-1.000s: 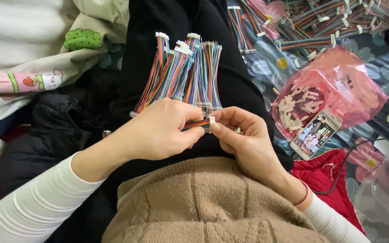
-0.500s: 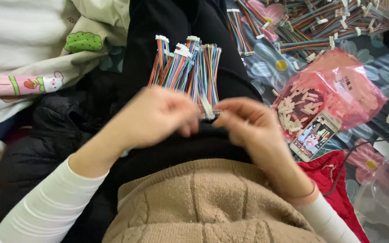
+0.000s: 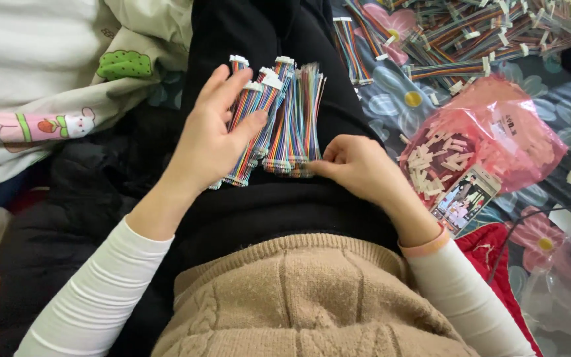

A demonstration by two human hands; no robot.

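Rainbow ribbon cables (image 3: 279, 116) with white connectors, stacked on a black-clad lap. Left hand (image 3: 216, 135) resting on the stack's left side, fingers spread and loosely laid over the wires, gripping nothing. Right hand (image 3: 358, 165) at the stack's lower right edge, fingertips (image 3: 317, 165) drawn together at the cable ends; whether a wire sits between them cannot be told. Pink bag of loose white connector housings (image 3: 490, 135) and a phone (image 3: 465, 198) lying to the right; more cables (image 3: 484, 30) heaped beyond. Seemingly tidying the pile or drawing off one cable. Next move likely needing a single cable separated cleanly, without dragging its neighbours.
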